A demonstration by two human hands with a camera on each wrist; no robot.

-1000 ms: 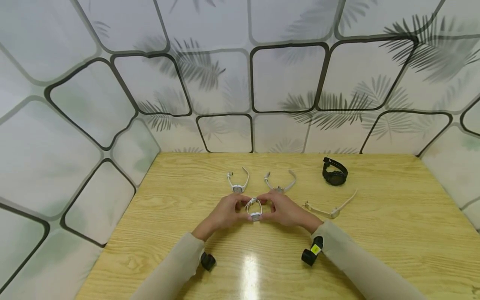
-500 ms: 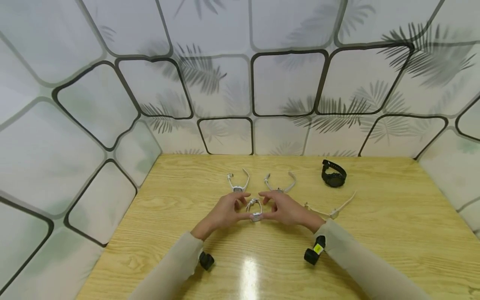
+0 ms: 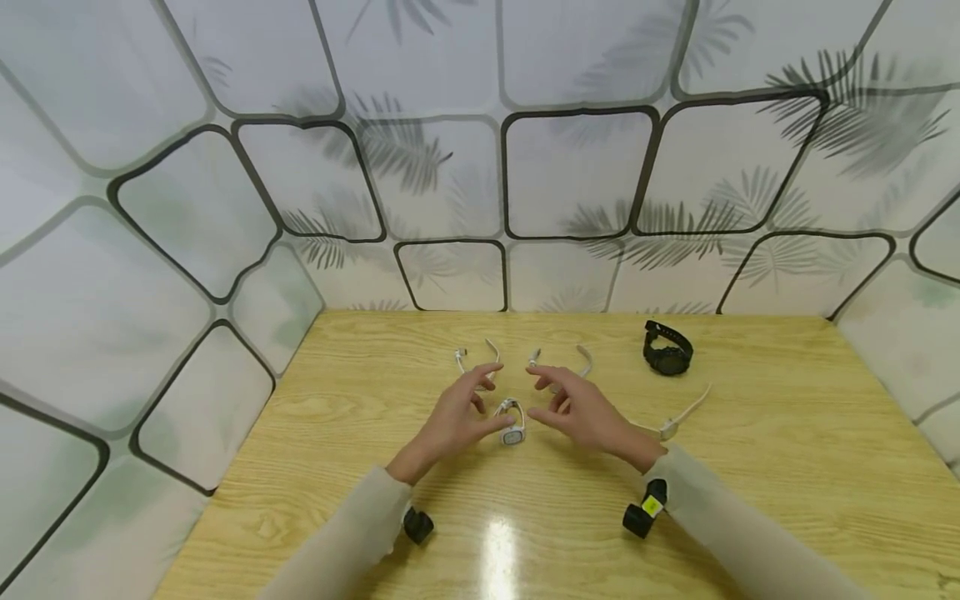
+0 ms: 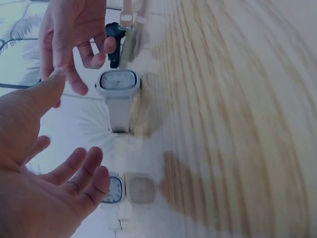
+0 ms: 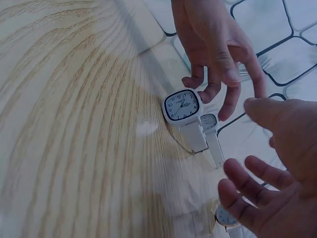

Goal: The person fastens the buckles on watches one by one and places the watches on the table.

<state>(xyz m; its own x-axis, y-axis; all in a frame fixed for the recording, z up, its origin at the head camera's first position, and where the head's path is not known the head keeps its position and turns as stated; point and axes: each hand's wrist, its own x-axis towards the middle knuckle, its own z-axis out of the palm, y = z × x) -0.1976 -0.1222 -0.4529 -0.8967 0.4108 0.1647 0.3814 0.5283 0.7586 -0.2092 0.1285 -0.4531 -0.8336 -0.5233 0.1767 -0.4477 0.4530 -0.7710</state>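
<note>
A white wristwatch [image 3: 513, 435] with a rounded square dial stands on the wooden table, its strap fastened into a loop behind the face. My left hand [image 3: 453, 417] is held just left of it with fingers spread; the thumb overlaps the watch in the head view. On the other side my right hand [image 3: 581, 412] hovers with relaxed, parted fingers. The right wrist view shows the numbered dial [image 5: 182, 106] apart from both hands. Behind the hands lie two more pale watches, one with its white strap [image 3: 495, 354] showing, the other with its grey strap [image 3: 587, 367]; their dials are hidden in the head view.
To the right, a cream-strapped watch [image 3: 668, 428] lies unfastened, partly behind the right wrist. A black watch [image 3: 670, 358] sits farther back. The patterned wall covering [image 3: 566, 275] rises at the table's rear edge and along both sides.
Both hands held the white wristwatch at its sides a second ago. Fingers, then thumbs, have come off it, and the hands have moved apart and slightly forward. Its dial has tipped more upward.
</note>
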